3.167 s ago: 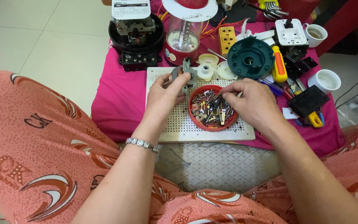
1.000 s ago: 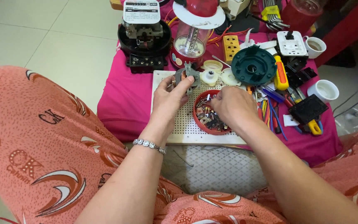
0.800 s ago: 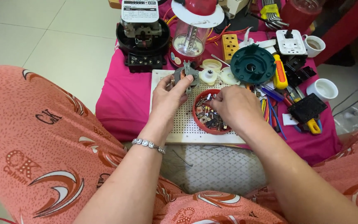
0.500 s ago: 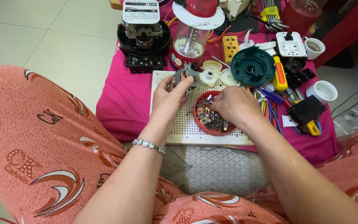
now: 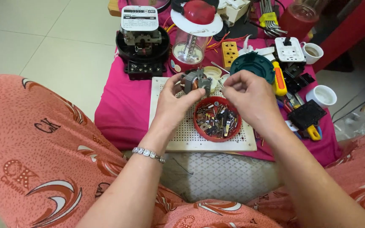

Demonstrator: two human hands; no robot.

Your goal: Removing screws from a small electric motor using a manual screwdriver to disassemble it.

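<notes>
My left hand [image 5: 175, 101] holds a small grey metal motor part [image 5: 196, 80] with a copper coil above a white perforated board [image 5: 191, 135]. My right hand [image 5: 250, 95] hovers just right of it, above a red bowl [image 5: 201, 129] full of small screws and metal bits. Its thumb and fingers are pinched together near the motor part. What they pinch is too small to tell.
The board lies on a low table with a pink cloth [image 5: 123, 109]. Behind stand a black meter base [image 5: 142, 44], a clear jar with a red lid [image 5: 191, 38], a teal round part [image 5: 254, 65], a yellow-handled screwdriver [image 5: 279, 80], white cups [image 5: 324, 95] and a black block [image 5: 307, 115].
My right hand has lifted out of the red bowl and moved up toward the motor part. The left hand still holds that part in about the same place.
</notes>
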